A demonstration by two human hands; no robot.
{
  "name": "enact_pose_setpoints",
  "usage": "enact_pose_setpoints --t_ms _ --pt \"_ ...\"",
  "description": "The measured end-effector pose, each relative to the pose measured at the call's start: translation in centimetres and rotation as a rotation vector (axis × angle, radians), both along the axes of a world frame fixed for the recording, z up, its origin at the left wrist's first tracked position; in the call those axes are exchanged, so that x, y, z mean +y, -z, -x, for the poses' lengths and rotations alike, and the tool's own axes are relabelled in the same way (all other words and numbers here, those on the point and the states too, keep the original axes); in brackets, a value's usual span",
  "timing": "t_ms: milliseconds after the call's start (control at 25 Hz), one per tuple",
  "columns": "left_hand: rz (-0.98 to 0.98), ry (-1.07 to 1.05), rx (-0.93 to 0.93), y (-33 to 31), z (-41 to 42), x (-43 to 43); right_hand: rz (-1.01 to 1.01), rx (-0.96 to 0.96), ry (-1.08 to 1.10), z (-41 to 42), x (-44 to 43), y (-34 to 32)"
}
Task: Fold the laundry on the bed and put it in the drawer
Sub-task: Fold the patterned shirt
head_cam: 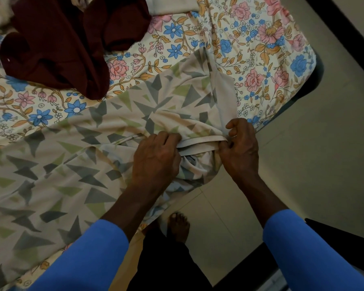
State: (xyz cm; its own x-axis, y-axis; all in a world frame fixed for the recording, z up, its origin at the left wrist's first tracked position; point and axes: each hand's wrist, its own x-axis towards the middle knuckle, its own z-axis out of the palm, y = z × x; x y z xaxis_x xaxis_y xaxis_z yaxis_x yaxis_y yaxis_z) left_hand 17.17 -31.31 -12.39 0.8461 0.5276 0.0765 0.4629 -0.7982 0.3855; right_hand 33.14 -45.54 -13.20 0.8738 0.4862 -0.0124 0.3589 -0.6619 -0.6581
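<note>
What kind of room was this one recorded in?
Probably a home bedroom: a bed with a floral sheet, laundry on it (a triangle-print cloth gripped by the left hand and right hand, and a maroon garment), with tiled floor alongside.

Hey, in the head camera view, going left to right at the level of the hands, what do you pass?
In order: triangle-print cloth → left hand → pale hem stretched between the hands → right hand → floor.

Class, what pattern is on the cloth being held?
The cloth: grey, green triangles on cream; head view.
</note>
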Motion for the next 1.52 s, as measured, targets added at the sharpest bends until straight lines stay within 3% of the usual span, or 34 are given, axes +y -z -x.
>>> enact_pose_setpoints --t_ms 120,240,400,520,680,840,920,1040,1160,1280,1400,1520 --pt "0.006 0.033 -0.057 0.1 1.9 0.5 0.003 -0.023 -0.029 0.4 -0.2 0.0" --pt "0.01 0.19 0.021 0.5 3.6 1.2 0.057 0.029 -0.172 0.7 -0.6 0.2" --pt "-0.003 0.262 0.069 0.6 2.9 1.8 -0.11 0.526 0.036 0.2 0.2 -1.8" --pt "0.042 0.241 0.011 0.1 2.7 2.1 -0.134 0.69 0.235 -0.3 1.5 -2.8" --pt "0.286 0.074 -0.185 -3.0 2.1 3.4 -0.228 0.682 0.359 -1.3 3.6 -5.1" --pt "0.521 -0.295 -0.389 -3.9 -0.6 7.1 -0.426 0.762 0.32 -4.0 9.2 -7.2" --pt "0.572 -0.469 -0.271 -2.8 -2.0 10.2 -0.433 0.724 0.237 -5.1 12.4 -6.7" --pt "0.554 -0.517 -0.075 -1.3 -3.3 13.0 -0.084 0.386 0.225 -6.4 15.2 -3.9" --pt "0.249 -0.523 -0.021 -0.7 -3.5 13.4 0.172 0.094 0.277 -7.6 17.4 -1.9" --pt "0.027 -0.453 0.126 0.6 -3.6 13.9 0.214 0.045 0.301 -9.6 20.0 -1.6" --pt "0.111 -0.474 0.144 1.1 -3.7 15.0 0.099 0.08 0.412 -11.8 20.4 -0.8" --pt "0.217 -0.494 0.139 0.8 -4.0 15.7 0.14 0.068 0.266 -12.2 19.9 -0.6"
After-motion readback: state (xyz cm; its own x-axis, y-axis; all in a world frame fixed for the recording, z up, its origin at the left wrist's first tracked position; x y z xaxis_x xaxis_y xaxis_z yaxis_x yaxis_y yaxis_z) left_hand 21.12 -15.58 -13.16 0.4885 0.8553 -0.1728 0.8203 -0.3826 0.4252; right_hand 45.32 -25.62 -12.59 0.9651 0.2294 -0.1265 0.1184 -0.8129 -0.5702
